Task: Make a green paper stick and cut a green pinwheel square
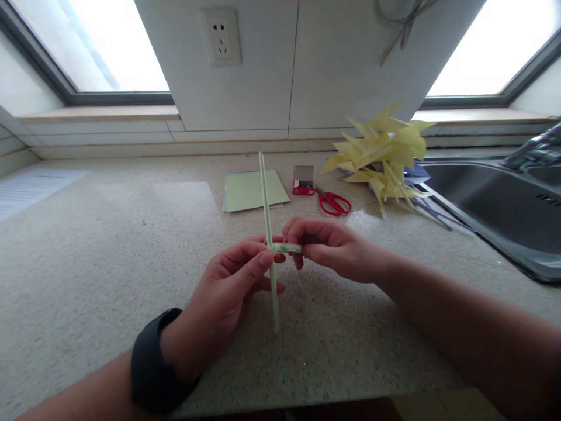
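Near the middle of the view, my left hand pinches a thin pale green folded paper stick between thumb and fingers. The stick is nearly upright in the view, tilted slightly, with its lower end below the hand. My right hand grips a small roll of tape with green print, seen edge-on. One side of the roll meets the stick beside my left thumb. Whether a strip of tape is stuck to the stick I cannot tell. Fingers of both hands partly hide the roll.
Behind the hands lie a stack of pale green paper sheets, an open red box with small dark items, and red-handled scissors. Yellow paper pinwheels are heaped near the sink. A printed sheet lies far left.
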Demonstrator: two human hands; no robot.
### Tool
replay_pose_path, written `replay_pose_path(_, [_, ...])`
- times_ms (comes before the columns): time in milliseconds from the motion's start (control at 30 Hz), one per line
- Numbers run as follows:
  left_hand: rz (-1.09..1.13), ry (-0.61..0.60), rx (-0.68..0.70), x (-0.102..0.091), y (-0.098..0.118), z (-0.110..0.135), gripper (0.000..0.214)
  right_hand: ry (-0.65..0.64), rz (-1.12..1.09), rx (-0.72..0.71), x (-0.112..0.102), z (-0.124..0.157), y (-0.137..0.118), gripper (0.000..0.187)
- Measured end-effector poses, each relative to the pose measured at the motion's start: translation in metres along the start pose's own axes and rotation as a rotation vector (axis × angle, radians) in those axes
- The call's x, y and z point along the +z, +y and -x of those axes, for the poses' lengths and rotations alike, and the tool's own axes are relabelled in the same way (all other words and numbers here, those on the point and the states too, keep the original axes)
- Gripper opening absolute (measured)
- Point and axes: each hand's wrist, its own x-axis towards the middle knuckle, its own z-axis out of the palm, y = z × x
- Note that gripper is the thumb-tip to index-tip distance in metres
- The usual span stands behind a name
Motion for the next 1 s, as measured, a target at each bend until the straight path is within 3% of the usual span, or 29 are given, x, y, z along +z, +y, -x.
replay_pose_path(367, [-0.052, 0.007, 0.0, -0.0002, 0.0014, 0.0004, 0.008, 0.05, 0.013, -0.017, -0.0043, 0.0012, -0.0002, 0.004])
replay_pose_path(600, [-0.137, -0.054, 0.034, -0.0017, 0.0021, 0.0039, 0.008, -0.003, 0.098, -0.059, -0.001, 0.0011, -0.0047, 0.017])
replay_pose_path(1000, [-0.143, -0.084, 0.067, -0.0031, 0.0, 0.0016, 0.011, -0.097, 0.154, -0.088, -0.0045, 0.0052, -0.008, 0.02])
